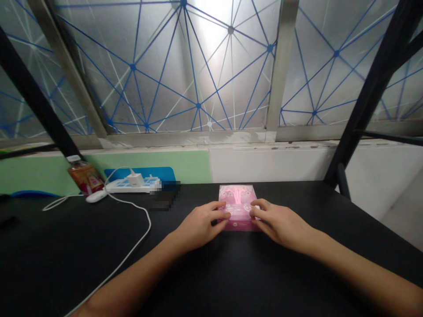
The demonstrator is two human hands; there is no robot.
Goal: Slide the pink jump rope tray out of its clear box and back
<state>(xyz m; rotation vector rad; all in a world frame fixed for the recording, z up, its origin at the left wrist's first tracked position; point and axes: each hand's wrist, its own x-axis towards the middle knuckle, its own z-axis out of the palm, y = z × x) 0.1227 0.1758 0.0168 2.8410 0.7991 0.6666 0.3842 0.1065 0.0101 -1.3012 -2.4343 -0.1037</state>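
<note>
A pink box (239,212) with a see-through top lies flat on the black table, with pink shapes showing inside it that I cannot make out. My left hand (201,222) is at its left side, fingers on the top edge and thumb by the front left corner. At the right side, my right hand (280,222) holds the box in much the same way, with fingertips over the edge and thumb low at the front. Both hands are curled around the sides of the box.
On the left stand a drink bottle (85,175) and a white power strip (134,183) with a charger (135,179) plugged in. A white cable (149,220) runs across the black table (218,281) toward my left forearm. Dark slanted posts (366,88) rise at both sides, before a patterned window.
</note>
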